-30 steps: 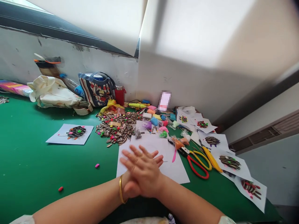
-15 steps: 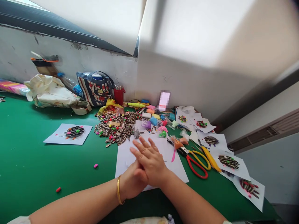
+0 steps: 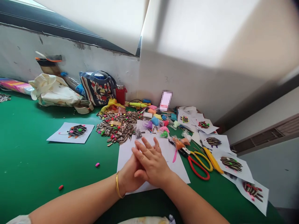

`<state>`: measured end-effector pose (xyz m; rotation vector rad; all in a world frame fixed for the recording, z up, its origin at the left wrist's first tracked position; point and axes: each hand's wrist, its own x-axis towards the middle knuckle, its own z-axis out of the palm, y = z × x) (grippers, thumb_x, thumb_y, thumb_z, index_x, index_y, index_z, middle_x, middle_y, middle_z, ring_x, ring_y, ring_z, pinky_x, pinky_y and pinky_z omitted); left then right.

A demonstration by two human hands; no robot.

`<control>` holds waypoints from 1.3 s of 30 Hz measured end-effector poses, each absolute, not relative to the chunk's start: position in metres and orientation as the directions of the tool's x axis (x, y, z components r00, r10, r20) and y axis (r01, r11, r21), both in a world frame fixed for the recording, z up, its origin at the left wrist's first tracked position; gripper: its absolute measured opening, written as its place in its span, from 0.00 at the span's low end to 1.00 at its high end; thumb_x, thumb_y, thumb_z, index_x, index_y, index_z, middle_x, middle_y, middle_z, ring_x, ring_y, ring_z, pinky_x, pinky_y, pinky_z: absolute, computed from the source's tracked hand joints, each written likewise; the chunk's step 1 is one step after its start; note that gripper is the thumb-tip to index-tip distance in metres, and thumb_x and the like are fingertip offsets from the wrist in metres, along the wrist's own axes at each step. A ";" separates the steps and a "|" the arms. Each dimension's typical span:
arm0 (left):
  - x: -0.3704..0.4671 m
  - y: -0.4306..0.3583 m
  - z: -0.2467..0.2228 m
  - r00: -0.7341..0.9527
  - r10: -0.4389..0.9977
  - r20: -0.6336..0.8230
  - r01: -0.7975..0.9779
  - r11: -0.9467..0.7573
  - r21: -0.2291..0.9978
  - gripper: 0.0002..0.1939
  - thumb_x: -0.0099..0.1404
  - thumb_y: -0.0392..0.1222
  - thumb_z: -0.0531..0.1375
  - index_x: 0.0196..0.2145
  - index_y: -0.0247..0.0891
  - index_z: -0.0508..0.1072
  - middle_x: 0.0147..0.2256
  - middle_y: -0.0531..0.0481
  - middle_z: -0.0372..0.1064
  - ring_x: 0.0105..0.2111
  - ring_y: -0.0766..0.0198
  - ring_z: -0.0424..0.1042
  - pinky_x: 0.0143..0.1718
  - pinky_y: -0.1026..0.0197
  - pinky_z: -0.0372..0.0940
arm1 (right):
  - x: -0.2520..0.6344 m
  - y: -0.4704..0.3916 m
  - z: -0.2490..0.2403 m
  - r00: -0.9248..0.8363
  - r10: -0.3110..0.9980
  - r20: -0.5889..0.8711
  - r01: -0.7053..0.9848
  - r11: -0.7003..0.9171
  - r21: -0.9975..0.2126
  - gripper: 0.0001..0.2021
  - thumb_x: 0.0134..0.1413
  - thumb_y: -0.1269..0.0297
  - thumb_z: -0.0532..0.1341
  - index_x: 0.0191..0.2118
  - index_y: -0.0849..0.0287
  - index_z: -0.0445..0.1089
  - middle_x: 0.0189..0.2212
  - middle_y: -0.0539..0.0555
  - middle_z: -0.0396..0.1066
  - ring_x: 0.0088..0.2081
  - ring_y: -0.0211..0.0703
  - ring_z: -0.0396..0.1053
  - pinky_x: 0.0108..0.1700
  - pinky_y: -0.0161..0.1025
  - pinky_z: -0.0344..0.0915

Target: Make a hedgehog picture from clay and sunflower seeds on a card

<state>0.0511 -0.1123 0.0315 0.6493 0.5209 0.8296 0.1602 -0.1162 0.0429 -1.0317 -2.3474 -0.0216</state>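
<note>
In the head view, the person's two hands meet above a blank white sheet of paper (image 3: 174,165) that lies on the green surface (image 3: 35,161) near the middle of the scene. The right hand (image 3: 153,163) lies flat on top of the left hand (image 3: 130,177), palm pressed to palm, with the right fingers (image 3: 146,147) stretched out straight and slightly spread, pointing far and left. The left hand is mostly covered; its fingers cannot be told apart, and whether anything sits between the two palms cannot be told. A gold bangle (image 3: 117,185) circles the left wrist.

Just right of the paper lie red-handled scissors (image 3: 198,168) and, touching them, yellow-handled pliers (image 3: 203,157). Beyond the paper, a heap of striped sunflower seeds (image 3: 116,126) spreads over the surface, with small blocks and bags of coloured clay (image 3: 155,119) to its right. A sheet with a finished seed figure (image 3: 76,130) lies to the left, well apart from the hands, and several more such sheets (image 3: 230,163) run along the right edge. Two small pink clay bits (image 3: 97,164) lie loose on the surface to the left of the paper. A cloth bag (image 3: 54,90), a patterned bag (image 3: 97,88) and a red cup (image 3: 121,95) stand against the far wall.
</note>
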 end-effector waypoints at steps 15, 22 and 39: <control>0.019 -0.086 0.034 0.645 0.749 -0.155 -0.335 0.459 0.823 0.14 0.61 0.46 0.64 0.41 0.35 0.75 0.40 0.43 0.72 0.40 0.60 0.71 0.45 0.56 0.64 | 0.191 -0.102 0.033 -0.325 0.752 0.574 0.661 0.615 -0.431 0.13 0.59 0.63 0.58 0.50 0.51 0.68 0.57 0.54 0.65 0.64 0.52 0.52 0.66 0.60 0.43; 0.014 -0.080 0.030 0.526 0.833 -0.170 -0.301 0.370 0.879 0.12 0.58 0.45 0.67 0.37 0.34 0.77 0.35 0.46 0.72 0.35 0.63 0.70 0.42 0.59 0.65 | 0.196 -0.098 0.031 -0.309 0.784 0.538 0.591 0.602 -0.537 0.25 0.56 0.55 0.62 0.59 0.52 0.61 0.58 0.58 0.63 0.64 0.54 0.52 0.63 0.59 0.52; 0.014 -0.075 0.034 0.341 0.937 -0.076 -0.178 0.144 0.974 0.13 0.53 0.45 0.69 0.36 0.37 0.78 0.34 0.47 0.76 0.36 0.59 0.72 0.40 0.58 0.67 | 0.191 -0.099 0.025 -0.232 0.848 0.476 0.551 0.518 -0.654 0.32 0.53 0.52 0.65 0.61 0.53 0.57 0.56 0.59 0.64 0.59 0.52 0.59 0.60 0.54 0.58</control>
